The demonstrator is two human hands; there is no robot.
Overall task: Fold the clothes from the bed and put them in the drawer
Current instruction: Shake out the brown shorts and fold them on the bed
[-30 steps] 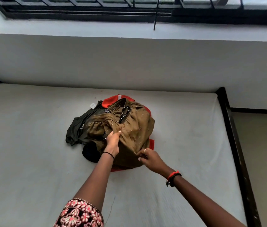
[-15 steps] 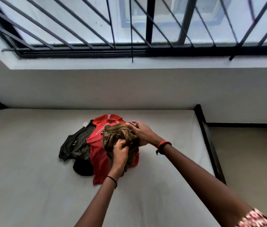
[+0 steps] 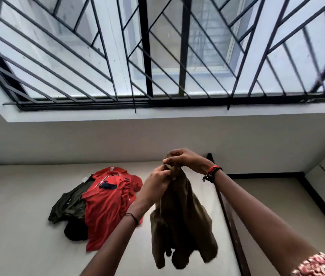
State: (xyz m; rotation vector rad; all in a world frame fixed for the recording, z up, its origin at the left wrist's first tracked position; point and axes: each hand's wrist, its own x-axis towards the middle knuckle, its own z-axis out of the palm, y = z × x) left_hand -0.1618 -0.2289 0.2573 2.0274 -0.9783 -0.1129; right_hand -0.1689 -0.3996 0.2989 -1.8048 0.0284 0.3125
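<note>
Early stage, nothing folded yet. Dark green garment (image 3: 68, 206) and red shirt (image 3: 105, 208) lie crumpled on the bed (image 3: 18, 236). Left hand (image 3: 155, 184) pinches the brown garment (image 3: 181, 226), which hangs above the bed. Right hand (image 3: 185, 159) fingers are clamped on the same top edge.

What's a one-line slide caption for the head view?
Left hand and right hand hold the brown garment up over the bed; red shirt and dark clothes lie piled.

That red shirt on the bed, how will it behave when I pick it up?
Probably floppy: the red shirt lies crumpled in soft folds. Likely light, like the brown garment hanging limp. It may drag along the dark garment it overlaps.
</note>
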